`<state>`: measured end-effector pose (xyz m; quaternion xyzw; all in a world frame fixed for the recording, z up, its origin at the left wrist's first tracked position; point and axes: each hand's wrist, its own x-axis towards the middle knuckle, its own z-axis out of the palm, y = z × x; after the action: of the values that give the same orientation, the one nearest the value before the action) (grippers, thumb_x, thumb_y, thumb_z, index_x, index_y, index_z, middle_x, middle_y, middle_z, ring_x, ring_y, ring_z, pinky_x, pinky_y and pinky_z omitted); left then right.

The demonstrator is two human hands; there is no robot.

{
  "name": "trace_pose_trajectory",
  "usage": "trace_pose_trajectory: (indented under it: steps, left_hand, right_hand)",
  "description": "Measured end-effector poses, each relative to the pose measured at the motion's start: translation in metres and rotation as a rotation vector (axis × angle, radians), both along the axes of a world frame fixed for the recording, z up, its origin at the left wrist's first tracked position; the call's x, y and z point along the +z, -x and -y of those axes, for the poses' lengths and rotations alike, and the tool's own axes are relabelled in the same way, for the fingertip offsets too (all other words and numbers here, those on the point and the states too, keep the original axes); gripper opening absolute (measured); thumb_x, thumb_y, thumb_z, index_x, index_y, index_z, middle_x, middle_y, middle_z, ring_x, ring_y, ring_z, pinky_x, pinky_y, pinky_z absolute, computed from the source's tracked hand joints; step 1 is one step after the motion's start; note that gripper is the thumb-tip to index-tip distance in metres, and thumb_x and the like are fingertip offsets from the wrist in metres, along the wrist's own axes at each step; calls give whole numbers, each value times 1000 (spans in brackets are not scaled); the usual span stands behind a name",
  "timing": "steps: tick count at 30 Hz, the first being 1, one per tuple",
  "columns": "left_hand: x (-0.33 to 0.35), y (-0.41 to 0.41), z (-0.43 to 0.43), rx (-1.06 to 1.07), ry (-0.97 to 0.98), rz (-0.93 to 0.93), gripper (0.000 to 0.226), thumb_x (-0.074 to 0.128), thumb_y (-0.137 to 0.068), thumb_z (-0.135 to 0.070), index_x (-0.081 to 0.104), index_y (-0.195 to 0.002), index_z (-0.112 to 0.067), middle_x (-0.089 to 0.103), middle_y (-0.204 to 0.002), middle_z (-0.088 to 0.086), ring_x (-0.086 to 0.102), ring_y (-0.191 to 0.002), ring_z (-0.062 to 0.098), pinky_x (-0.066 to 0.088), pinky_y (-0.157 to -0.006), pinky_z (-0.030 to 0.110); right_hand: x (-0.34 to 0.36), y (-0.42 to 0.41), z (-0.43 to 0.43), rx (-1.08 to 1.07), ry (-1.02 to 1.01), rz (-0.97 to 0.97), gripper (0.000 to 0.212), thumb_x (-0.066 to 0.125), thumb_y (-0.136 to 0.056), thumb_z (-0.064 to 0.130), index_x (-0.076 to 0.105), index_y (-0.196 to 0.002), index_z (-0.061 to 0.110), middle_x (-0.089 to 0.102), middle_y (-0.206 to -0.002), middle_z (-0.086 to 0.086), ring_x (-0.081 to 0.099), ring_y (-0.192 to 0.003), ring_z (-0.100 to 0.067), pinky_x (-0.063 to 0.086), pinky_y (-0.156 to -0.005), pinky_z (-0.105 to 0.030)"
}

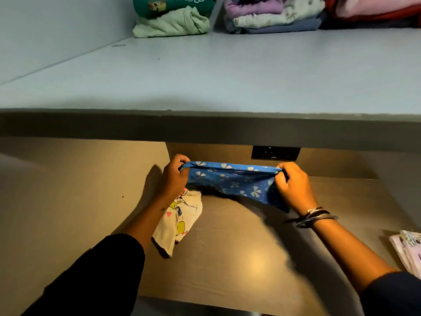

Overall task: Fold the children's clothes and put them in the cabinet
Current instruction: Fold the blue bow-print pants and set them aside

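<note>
Pinching the blue cloth (230, 179) at both upper corners with left hand (174, 176) and right hand (293, 185), fingers curled round the hem; stretched above the back edge of the bench (227, 247). Probably soft, light, limp: better to take by the corners.

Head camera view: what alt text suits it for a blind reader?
A person's left hand and right hand pinch a blue bow-print garment stretched between them, a white cartoon-print garment by the left wrist. Folded clothes sit on the pale shelf above.
</note>
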<state>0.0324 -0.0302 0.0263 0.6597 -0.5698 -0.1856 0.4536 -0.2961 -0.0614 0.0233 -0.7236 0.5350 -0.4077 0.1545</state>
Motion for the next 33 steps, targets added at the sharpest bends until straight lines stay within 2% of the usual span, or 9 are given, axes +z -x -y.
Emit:
trace_pose_trajectory:
  steps: [3,7,12,15,20,23,26,29,33]
  left_hand:
    - [17,29,-3,-68,49,-65,12,64,-90,-12,57,-93,-21,63,-85,-2,63,-80,14,53,-64,28]
    - [30,48,-26,-368,-152,-13,26,86,-68,-22,69,-87,-20,68,-81,-9,62,-71,0,49,-64,11]
    - [26,58,-59,-508,-401,177,20,86,-68,-15,71,-76,-25,69,-70,-13,61,-63,-5,46,-59,16]
    - [17,63,-82,-448,-318,-110,19,82,-71,-2,69,-74,-16,68,-69,-7,63,-67,4,51,-60,17]
    - [6,78,-126,-374,-332,-665,35,82,-62,-21,66,-92,-10,70,-87,9,69,-82,22,57,-64,29]
    - [2,92,-135,-336,-344,-837,20,70,-76,-10,69,-96,-12,72,-93,14,70,-85,26,58,-70,33]
    - [-6,108,-127,-204,-379,-764,19,64,-84,-3,67,-102,-7,71,-101,21,70,-88,31,57,-77,39]
    - [-30,122,-114,-50,-478,-720,24,68,-84,-2,63,-108,-5,70,-106,25,70,-90,37,57,-81,46]
    - [-72,125,-107,165,-565,-647,61,75,-78,-7,47,-133,-11,61,-119,18,65,-98,33,54,-89,47]
  right_hand:
    - [35,32,1,-10,67,45,21,48,-87,4,66,-96,7,59,-93,-1,52,-85,-11,35,-73,-17]
    - [73,90,-16,108,-58,77,18,58,-91,-6,72,-98,3,69,-93,-6,59,-79,2,41,-74,-1]
    - [84,159,-55,262,-339,217,12,65,-89,6,75,-89,12,75,-78,3,65,-67,0,52,-62,-13]
    - [80,184,-75,238,-420,413,8,65,-86,9,73,-86,10,73,-73,1,64,-64,-6,53,-59,-15]
    - [66,215,-103,255,-576,668,10,65,-77,16,73,-78,9,71,-71,-10,66,-58,-16,55,-52,-24]
    - [55,227,-103,227,-695,739,12,66,-79,16,71,-85,7,71,-73,-16,68,-58,-22,58,-52,-30]
    - [35,229,-87,103,-777,636,15,67,-83,11,68,-94,1,71,-71,-15,67,-56,-20,58,-51,-30]
    - [2,225,-68,-60,-719,329,15,67,-85,-1,65,-100,-5,66,-77,-14,61,-66,-22,52,-60,-29]
    - [-34,210,-69,-251,-621,-118,37,70,-86,13,59,-120,0,63,-103,-17,61,-89,-28,50,-77,-35]
